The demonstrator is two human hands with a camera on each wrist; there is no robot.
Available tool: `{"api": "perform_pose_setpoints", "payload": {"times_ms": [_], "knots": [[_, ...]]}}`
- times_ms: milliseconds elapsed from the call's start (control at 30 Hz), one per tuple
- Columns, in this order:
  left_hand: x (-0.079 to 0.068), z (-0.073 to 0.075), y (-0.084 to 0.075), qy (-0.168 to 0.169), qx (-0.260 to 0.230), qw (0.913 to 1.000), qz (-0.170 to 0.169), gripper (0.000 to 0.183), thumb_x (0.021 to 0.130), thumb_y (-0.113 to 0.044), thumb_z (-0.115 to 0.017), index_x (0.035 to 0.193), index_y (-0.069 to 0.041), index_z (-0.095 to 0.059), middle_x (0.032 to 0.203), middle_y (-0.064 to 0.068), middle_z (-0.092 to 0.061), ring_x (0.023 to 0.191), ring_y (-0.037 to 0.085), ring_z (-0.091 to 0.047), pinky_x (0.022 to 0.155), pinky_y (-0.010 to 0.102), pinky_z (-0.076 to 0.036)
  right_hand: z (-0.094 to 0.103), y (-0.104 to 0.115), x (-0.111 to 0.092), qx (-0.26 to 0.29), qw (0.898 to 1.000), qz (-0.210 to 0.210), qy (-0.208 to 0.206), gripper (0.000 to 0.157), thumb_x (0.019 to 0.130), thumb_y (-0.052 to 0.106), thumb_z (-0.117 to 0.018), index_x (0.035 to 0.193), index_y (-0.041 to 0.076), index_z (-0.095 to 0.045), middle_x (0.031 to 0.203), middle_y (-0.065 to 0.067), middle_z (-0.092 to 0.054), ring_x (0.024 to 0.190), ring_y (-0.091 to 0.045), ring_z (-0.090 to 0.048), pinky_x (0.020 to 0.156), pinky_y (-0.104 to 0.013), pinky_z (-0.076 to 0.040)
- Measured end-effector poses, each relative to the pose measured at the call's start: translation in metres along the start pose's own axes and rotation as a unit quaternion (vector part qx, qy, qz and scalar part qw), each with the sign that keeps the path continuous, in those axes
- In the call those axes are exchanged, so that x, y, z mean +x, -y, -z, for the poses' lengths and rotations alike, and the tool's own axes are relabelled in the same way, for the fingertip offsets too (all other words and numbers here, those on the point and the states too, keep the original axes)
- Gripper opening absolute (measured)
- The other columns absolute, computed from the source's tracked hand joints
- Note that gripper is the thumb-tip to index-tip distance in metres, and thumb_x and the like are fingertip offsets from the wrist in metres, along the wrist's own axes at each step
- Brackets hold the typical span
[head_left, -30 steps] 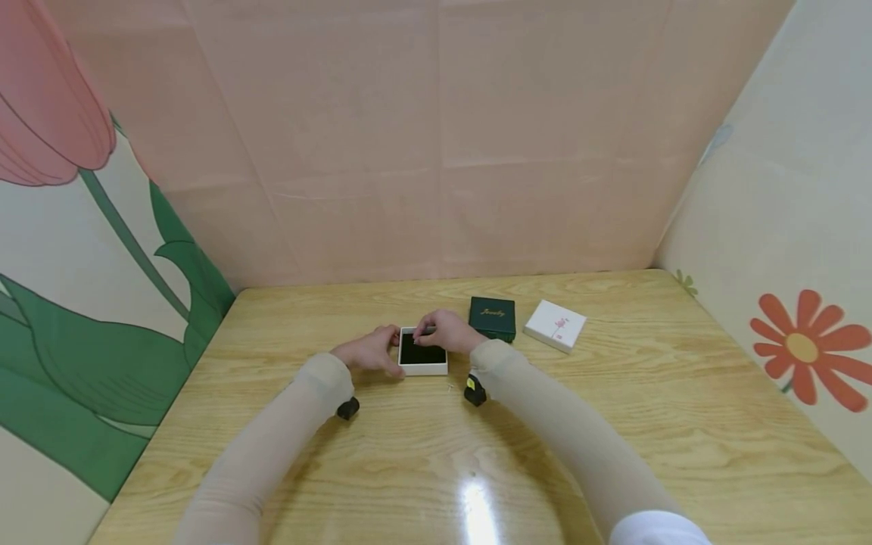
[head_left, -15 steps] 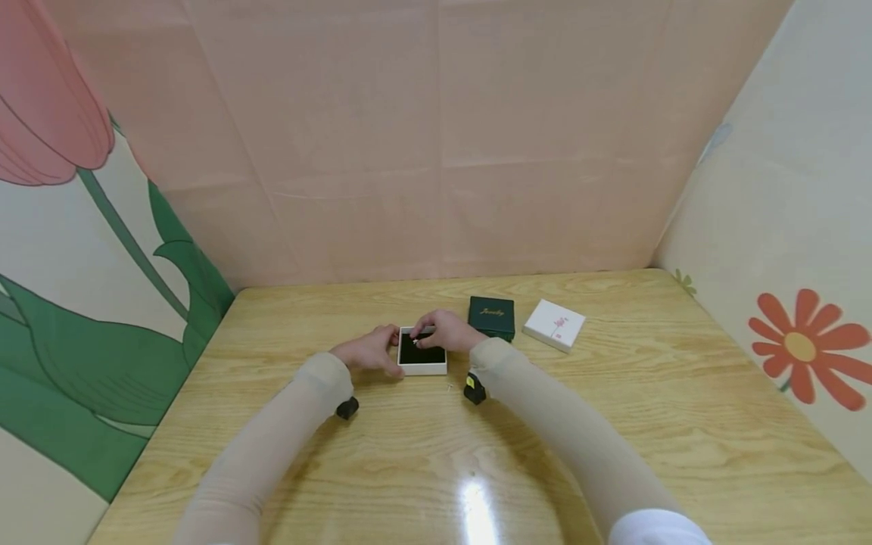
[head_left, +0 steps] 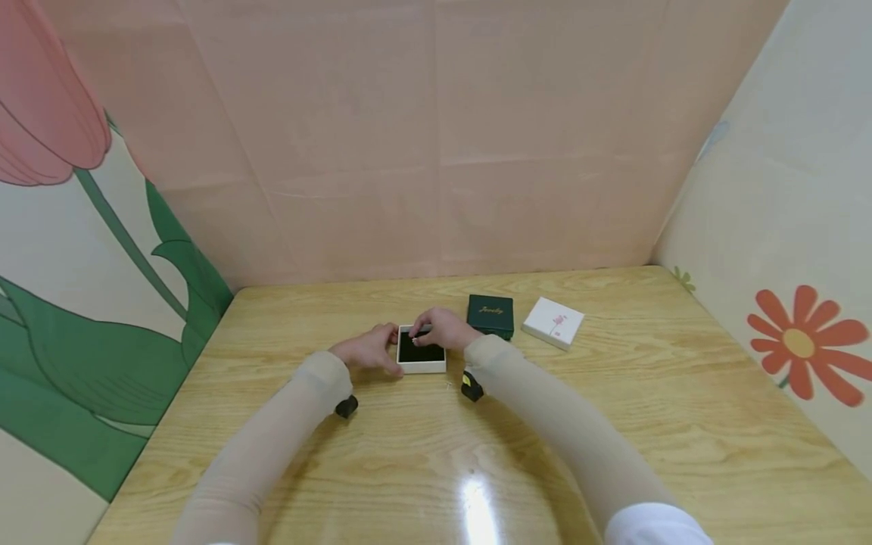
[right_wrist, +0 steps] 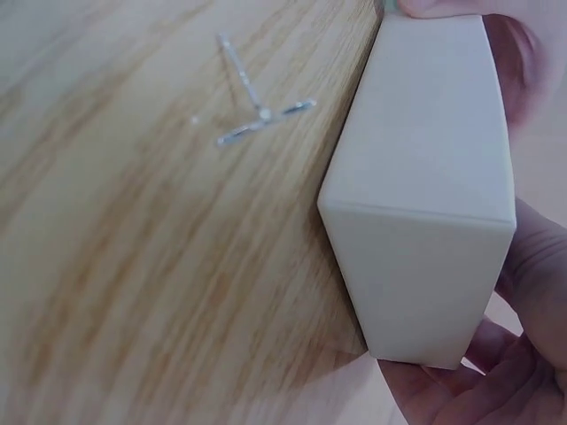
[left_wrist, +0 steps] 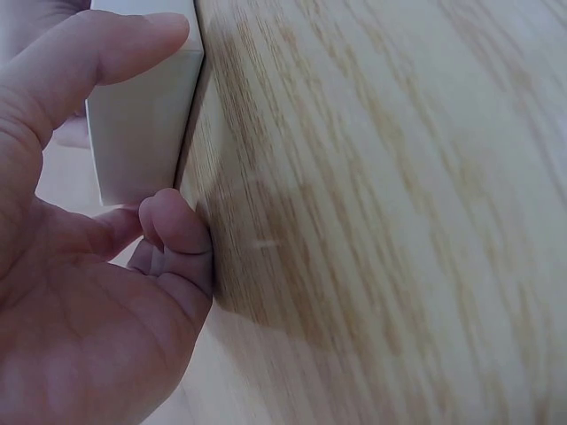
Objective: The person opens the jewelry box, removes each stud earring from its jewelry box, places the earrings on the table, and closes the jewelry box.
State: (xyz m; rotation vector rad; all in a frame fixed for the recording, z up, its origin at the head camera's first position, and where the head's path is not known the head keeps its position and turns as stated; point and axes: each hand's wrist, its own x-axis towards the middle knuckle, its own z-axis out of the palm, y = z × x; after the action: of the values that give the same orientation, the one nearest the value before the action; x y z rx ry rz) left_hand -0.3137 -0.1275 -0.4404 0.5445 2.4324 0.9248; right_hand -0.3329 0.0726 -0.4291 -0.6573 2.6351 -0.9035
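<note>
Got one pink backdrop [head_left: 436, 136] up top in the head frame and one wood-grain table [head_left: 381, 469] across the bottom. Counting two hands, both around the centre. Gripping with the left hand [head_left: 368, 350], clamped on a white box [head_left: 422, 368] by its left side, thumb at the near left corner. Pinching with the right hand [head_left: 446, 331] over that box's black insert [head_left: 431, 354], with thumb and fingertips together.

Make it three boxy things total: the held one at centre, plus one white flower-print square [head_left: 553, 323] (box or lid, can't tell) right of centre, turned at an angle, and one dark green box [head_left: 490, 312] between them. Would call the held box insert-up, with its near wall level across the frame; can't pick a long axis, looks about square.

Also spotted one silver T-shaped piece [right_wrist: 264, 115] on the table near the box, upper left of the right wrist frame, with its stem pointing up-left and crossbar slanting up to the right. Smallest: one shiny bit [head_left: 413, 341] in the right-hand pinch, too tiny to tell which way it points.
</note>
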Motion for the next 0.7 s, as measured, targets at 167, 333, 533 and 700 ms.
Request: {"api": "perform_pose_setpoints", "payload": {"times_ms": [167,333,533,700], "knots": [[-0.0001,-0.0001,-0.001,-0.002,-0.006,1.0,-0.001,0.067,0.072,-0.017,-0.082,0.126,-0.004,-0.045,0.126,0.014,-0.043,0.116,0.026,-0.039,0.105,0.044,-0.032,-0.0012,-0.0009,0.0011,-0.015,1.0,0.008,-0.008,0.009,0.086,0.016,-0.073,0.095,0.012,-0.075,0.113,-0.004,-0.068,0.112,-0.02,-0.058,0.1,-0.039,-0.045],[0.0001,-0.0012,-0.0004,-0.008,-0.009,0.9999,-0.003,0.068,0.07,-0.015,-0.083,0.125,-0.002,-0.045,0.124,0.014,-0.044,0.116,0.026,-0.039,0.106,0.045,-0.031,-0.0026,-0.0027,0.002,-0.023,0.999,0.02,-0.014,0.009,0.087,0.016,-0.073,0.095,0.012,-0.075,0.11,-0.003,-0.07,0.108,-0.019,-0.059,0.098,-0.038,-0.046],[0.0007,-0.0019,0.0006,-0.009,-0.012,0.9999,-0.001,0.068,0.07,-0.016,-0.084,0.125,-0.003,-0.046,0.124,0.013,-0.044,0.116,0.025,-0.039,0.106,0.045,-0.03,-0.0031,-0.0042,0.003,-0.022,0.999,0.023,-0.016,0.007,0.087,0.016,-0.072,0.094,0.012,-0.074,0.106,-0.002,-0.07,0.103,-0.017,-0.059,0.096,-0.037,-0.046],[0.0009,-0.0016,0.0011,-0.009,-0.008,0.9999,0.0,0.069,0.07,-0.017,-0.084,0.126,-0.004,-0.045,0.124,0.013,-0.043,0.116,0.025,-0.039,0.107,0.045,-0.03,-0.0022,-0.0062,0.0034,-0.017,0.999,0.028,-0.014,0.007,0.088,0.016,-0.071,0.093,0.013,-0.074,0.103,-0.001,-0.07,0.1,-0.016,-0.06,0.094,-0.036,-0.048]]}}
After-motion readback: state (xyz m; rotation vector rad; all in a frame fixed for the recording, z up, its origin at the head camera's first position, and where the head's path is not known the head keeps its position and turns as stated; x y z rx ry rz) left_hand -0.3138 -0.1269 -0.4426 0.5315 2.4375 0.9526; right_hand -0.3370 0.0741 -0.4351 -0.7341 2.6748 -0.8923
